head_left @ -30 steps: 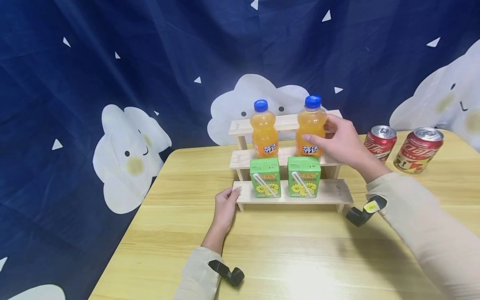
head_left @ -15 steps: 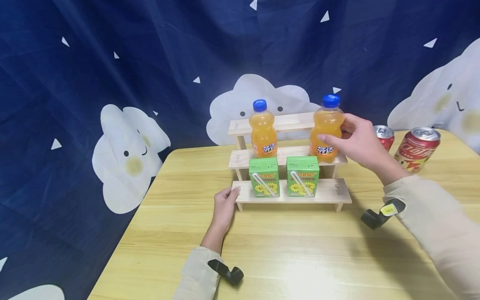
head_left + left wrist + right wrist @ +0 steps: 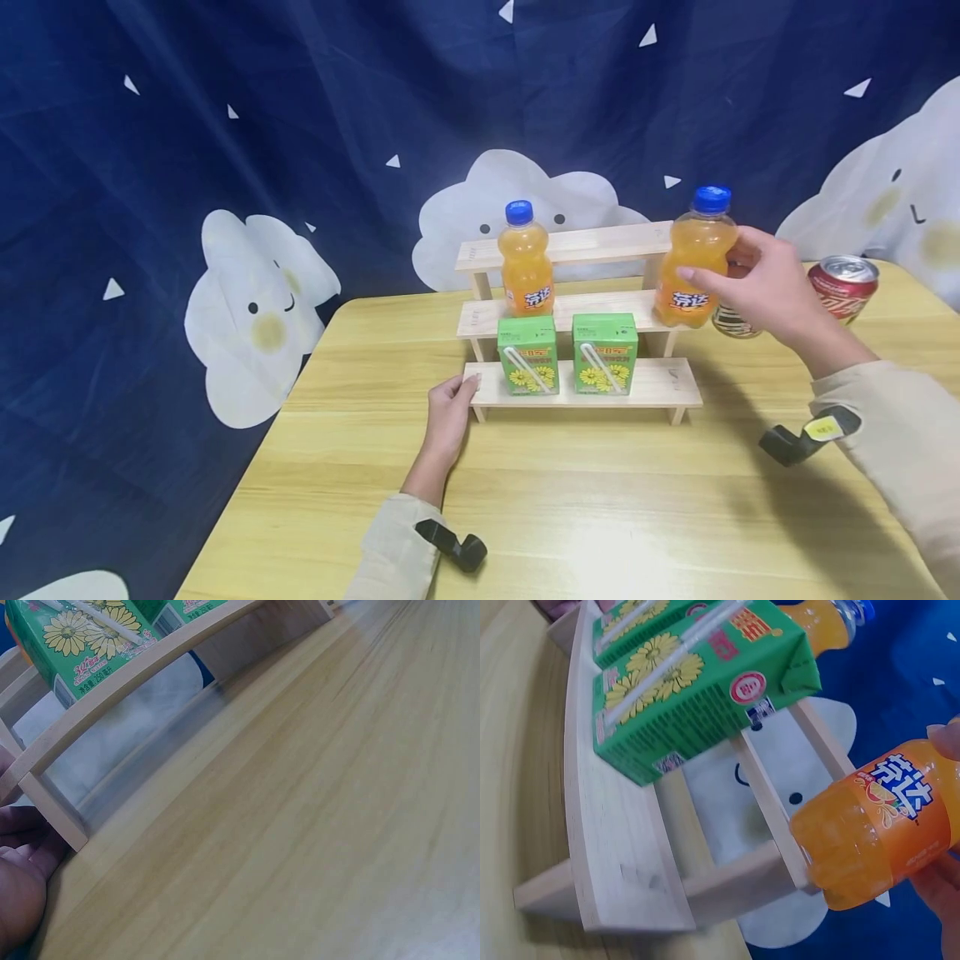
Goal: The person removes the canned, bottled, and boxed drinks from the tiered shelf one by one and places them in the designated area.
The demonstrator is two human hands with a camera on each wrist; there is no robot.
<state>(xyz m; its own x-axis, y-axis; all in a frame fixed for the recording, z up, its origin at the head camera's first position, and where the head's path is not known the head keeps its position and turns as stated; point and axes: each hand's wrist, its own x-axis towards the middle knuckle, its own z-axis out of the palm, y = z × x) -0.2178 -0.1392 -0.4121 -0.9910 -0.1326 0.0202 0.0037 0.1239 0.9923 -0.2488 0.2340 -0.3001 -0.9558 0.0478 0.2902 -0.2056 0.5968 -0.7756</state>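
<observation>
My right hand (image 3: 772, 287) holds an orange soda bottle (image 3: 693, 271) with a blue cap, thumb in front and fingers behind. This bottle is at the right end of the middle step of a three-step wooden rack (image 3: 585, 321); in the right wrist view, the bottle's base (image 3: 832, 847) overlaps the step's end, and I cannot tell whether they touch. A second orange soda bottle (image 3: 527, 271) stands on the middle step, towards the left. My left hand (image 3: 447, 417) grips the left end of the bottom step, thumb on top and fingers underneath.
Two green juice cartons (image 3: 528, 354) with straws stand on the bottom step. One red soda can (image 3: 846, 287) stands right of the rack; another can (image 3: 735, 323) is mostly hidden behind my right hand. A dark blue cloth (image 3: 337, 125) hangs behind the wooden table (image 3: 570, 492).
My right hand has carried the orange soda bottle rightward along the middle step to its right end, covering most of the nearer can. My left hand has stayed on the rack.
</observation>
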